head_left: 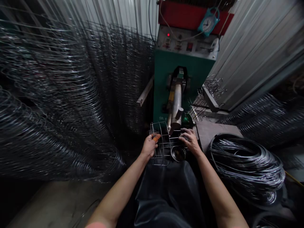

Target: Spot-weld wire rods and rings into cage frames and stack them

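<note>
My left hand (150,145), with orange wrapping on a finger, is closed on the left side of a small wire frame (162,148). The frame is made of crossed, partly curved metal wires and stands above my lap. My right hand (190,141) is closed at the frame's right side, its fingertips at the end of a thin wire (175,137). Just above the wires is the lower tip of the metal electrode arm (176,109) of a green spot-welding machine (163,85). A small round metal bowl (174,153) sits below, between my hands; its contents are unclear.
Tall stacks of wire rings (78,88) fill the left side. On the right, a large coil of wire (249,164) lies near a flat brown board (216,129). Wire pieces (213,87) hang beside the machine. A blue clock (207,23) hangs on its top.
</note>
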The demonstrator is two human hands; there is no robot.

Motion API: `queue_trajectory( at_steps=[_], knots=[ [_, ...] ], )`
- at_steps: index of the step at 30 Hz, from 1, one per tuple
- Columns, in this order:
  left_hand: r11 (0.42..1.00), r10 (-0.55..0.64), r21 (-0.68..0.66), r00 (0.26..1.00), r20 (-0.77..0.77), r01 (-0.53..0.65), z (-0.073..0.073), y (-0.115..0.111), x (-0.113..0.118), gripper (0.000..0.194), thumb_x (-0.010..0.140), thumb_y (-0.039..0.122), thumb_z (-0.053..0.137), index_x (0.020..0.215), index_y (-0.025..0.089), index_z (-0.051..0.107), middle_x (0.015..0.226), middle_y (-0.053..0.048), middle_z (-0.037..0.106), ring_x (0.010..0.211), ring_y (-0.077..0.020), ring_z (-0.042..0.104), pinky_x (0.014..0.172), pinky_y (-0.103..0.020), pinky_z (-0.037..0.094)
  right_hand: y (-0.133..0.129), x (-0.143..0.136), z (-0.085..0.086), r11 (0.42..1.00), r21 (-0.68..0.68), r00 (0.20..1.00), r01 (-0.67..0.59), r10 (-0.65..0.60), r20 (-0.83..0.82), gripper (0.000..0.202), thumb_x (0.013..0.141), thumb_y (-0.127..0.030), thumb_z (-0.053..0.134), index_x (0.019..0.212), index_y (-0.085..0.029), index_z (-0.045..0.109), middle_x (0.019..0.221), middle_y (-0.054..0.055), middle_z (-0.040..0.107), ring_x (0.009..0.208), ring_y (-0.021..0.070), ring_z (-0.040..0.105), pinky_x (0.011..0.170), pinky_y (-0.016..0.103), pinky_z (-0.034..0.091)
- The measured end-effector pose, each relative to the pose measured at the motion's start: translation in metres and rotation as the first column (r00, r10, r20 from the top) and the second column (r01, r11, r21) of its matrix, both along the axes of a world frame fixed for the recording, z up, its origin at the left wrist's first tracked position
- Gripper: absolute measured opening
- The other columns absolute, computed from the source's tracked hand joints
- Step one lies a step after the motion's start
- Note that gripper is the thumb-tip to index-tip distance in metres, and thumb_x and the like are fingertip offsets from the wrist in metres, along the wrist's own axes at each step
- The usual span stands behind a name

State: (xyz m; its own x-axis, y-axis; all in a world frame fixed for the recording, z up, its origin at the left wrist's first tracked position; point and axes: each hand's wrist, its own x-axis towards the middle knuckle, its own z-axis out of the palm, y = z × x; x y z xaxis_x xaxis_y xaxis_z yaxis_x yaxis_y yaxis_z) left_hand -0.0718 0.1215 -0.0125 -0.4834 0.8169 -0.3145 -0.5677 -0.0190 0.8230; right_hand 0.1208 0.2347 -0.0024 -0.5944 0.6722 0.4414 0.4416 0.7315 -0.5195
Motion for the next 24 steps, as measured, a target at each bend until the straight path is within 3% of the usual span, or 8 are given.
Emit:
queue_trajectory(
  at_steps=[9,16,24],
  knots=[
    [1.0,-0.005,-0.016,0.999,0.036,0.006,0.004,0.012,-0.004,0.039,0.042,0.03,0.08,0.068,0.012,0.057,0.061,0.003,0.047,0.048,-0.003,0.032,0.036,-0.014,0.015,0.012,-0.002,0.002,0.997,-0.073,1.0,0.002,0.0,0.026,0.025,0.08,-0.046,0.055,0.072,-0.024,0.066,0.112,0.004,0.06,0.103,0.0256,0.043,0.093,0.045,0.033],
    [0.999,-0.026,-0.039,0.999,0.048,0.028,-0.001,0.02,-0.006,0.036,0.045,0.028,0.079,0.069,0.013,0.056,0.062,0.003,0.048,0.047,-0.0025,0.033,0.035,-0.014,0.015,0.017,-0.003,0.0,0.994,-0.112,1.0,0.02,-0.018,0.019,0.025,0.078,-0.045,0.057,0.071,-0.023,0.067,0.108,0.005,0.062,0.103,0.0256,0.045,0.092,0.045,0.033],
    [0.996,-0.09,-0.013,0.996,0.016,0.09,0.002,0.017,-0.012,0.041,0.042,0.031,0.081,0.069,0.013,0.056,0.065,0.002,0.052,0.046,-0.0018,0.032,0.036,-0.014,0.016,0.004,-0.003,0.005,0.998,-0.054,0.999,0.044,-0.044,0.006,0.027,0.078,-0.046,0.057,0.069,-0.023,0.067,0.106,0.006,0.063,0.098,0.0261,0.046,0.088,0.045,0.038]
  ],
)
